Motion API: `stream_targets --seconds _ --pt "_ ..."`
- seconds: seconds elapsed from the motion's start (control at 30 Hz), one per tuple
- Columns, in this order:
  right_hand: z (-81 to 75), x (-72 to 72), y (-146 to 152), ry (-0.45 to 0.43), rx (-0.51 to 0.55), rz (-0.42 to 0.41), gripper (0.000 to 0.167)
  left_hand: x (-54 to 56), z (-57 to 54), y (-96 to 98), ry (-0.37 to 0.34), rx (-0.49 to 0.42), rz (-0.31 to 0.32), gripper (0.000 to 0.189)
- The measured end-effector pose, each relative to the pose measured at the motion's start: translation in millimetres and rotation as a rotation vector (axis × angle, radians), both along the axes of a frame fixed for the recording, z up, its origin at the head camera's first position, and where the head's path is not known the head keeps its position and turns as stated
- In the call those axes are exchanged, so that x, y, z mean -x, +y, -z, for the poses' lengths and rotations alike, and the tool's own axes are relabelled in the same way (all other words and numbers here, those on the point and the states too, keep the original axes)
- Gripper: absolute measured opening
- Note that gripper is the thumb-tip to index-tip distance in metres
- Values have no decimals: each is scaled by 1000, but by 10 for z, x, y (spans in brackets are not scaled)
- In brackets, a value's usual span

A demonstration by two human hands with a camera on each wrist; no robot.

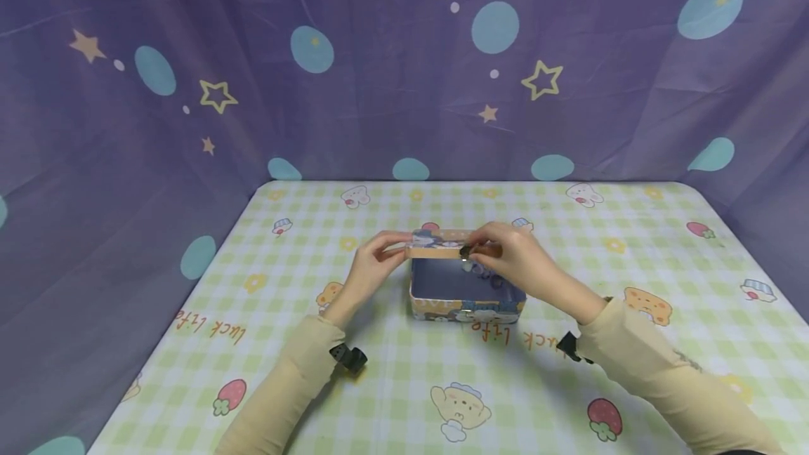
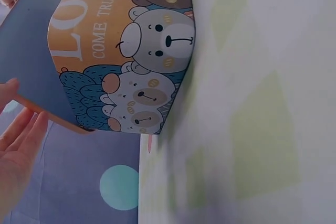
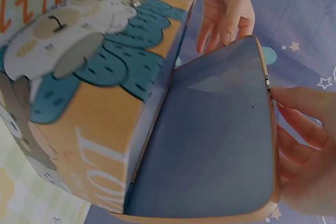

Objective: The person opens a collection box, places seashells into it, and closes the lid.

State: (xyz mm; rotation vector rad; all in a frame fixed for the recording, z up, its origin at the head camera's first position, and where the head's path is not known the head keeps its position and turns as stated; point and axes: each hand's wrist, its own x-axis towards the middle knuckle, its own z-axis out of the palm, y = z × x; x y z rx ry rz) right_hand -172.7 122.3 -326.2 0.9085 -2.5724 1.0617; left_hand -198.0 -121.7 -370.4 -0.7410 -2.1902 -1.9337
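Note:
A cartoon-bear box [image 1: 468,311] with a hinged lid [image 1: 436,244] stands partly open on the table. Its side [image 2: 147,51] is orange and teal with bears and "LOVE COME TRUE" lettering. My left hand [image 1: 371,267] pinches the lid's left edge, thumb on one face and fingers on the other. At the lid's front edge, beside a small metal clasp [image 3: 268,83], my right hand [image 1: 520,262] pinches the rim. The lid's plain blue-grey inside [image 3: 210,135] shows in the right wrist view. Small greyish shapes [image 1: 483,272] appear inside the box, too unclear to name.
A green-and-white checked tablecloth [image 1: 404,385] with printed strawberries, bears and lettering covers the table. Purple curtains [image 1: 392,118] with stars and teal spots hang behind and to the sides. Black straps or devices [image 1: 349,358] sit at both wrists.

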Motion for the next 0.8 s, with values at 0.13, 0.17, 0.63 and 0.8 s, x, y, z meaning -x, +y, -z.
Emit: stream_targets --seconds 0.13,0.17,0.63,0.8 --pt "43 -53 -18 32 -14 6 14 -35 11 -30 -10 19 15 23" --pt "55 -65 -23 43 -13 4 13 -41 14 -39 -7 27 20 23" --pt "295 -247 -23 114 -27 -26 10 -167 14 -178 2 246 132 30" --pt "414 -284 -20 171 -40 -43 11 -203 24 -194 20 283 167 28"
